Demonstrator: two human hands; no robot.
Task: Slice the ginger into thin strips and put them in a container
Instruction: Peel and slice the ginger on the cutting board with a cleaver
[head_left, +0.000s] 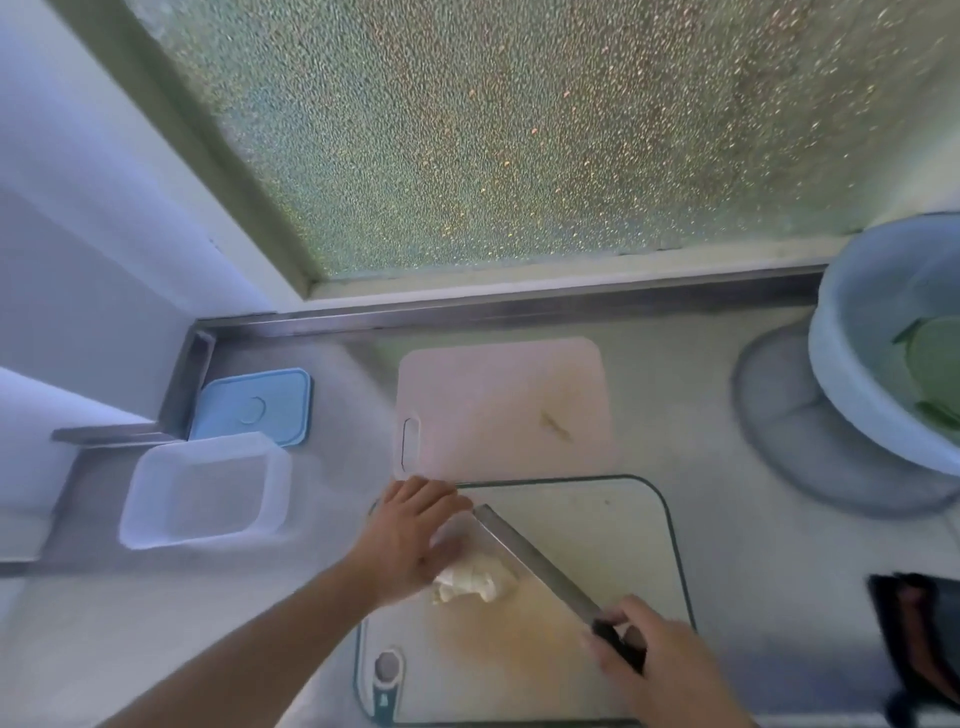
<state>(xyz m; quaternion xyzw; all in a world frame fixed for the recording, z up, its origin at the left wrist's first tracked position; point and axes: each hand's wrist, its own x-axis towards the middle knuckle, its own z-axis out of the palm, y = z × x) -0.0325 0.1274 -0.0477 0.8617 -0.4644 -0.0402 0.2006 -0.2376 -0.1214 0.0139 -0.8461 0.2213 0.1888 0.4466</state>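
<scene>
Tabletop (727, 545) of grey metal holds everything, with a wall rail at the back. A green-edged cutting board (613, 525) lies near the front, touching a pink board (498, 405) behind it. A clear container (202, 488) sits open to the left, well apart, beside its blue lid (254, 405). The right hand (660, 654) grips the knife (530, 556) by its handle. The left hand (415, 530) presses down on the pale ginger (470, 579) with bent fingers. Keeping fingertips tucked away from the blade looks wise. The board has open room to the right of the knife.
</scene>
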